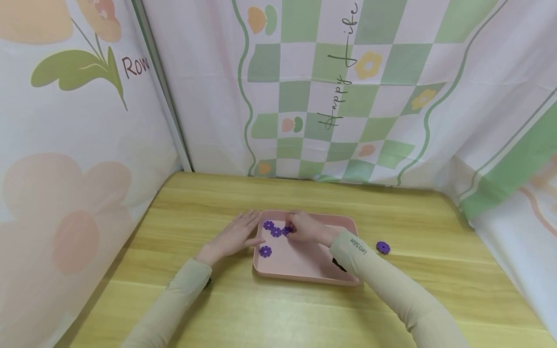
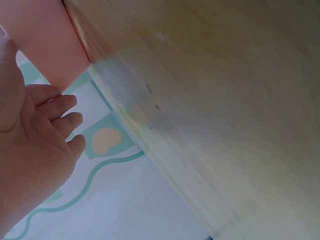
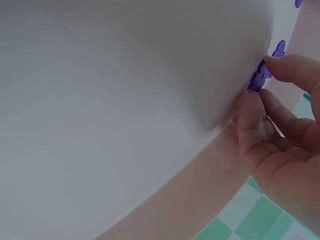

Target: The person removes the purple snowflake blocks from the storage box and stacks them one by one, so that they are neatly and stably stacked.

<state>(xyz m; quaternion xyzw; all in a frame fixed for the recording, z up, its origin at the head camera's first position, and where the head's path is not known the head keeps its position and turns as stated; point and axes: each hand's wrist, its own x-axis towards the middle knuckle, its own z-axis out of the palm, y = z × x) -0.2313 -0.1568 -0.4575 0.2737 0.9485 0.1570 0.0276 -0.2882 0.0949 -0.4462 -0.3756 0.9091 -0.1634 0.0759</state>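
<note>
Purple notched discs lie in a pink tray (image 1: 304, 277): one (image 1: 268, 225) near the back left corner, another (image 1: 276, 232) beside it, and a separate one (image 1: 265, 251) nearer the front. My right hand (image 1: 304, 228) pinches a purple disc (image 1: 286, 231) between thumb and fingers at the row's right end; in the right wrist view, the right hand (image 3: 285, 120) has its fingertips on the disc (image 3: 259, 76). My left hand (image 1: 235, 235) rests at the tray's left edge with fingers extended, thumb over the rim. In the left wrist view, the left hand (image 2: 40, 130) touches the tray wall (image 2: 50, 40).
One more purple disc (image 1: 383, 247) lies on the wooden table (image 1: 304, 314), right of the tray. Printed curtains (image 1: 209, 96) stand behind the table and along both sides.
</note>
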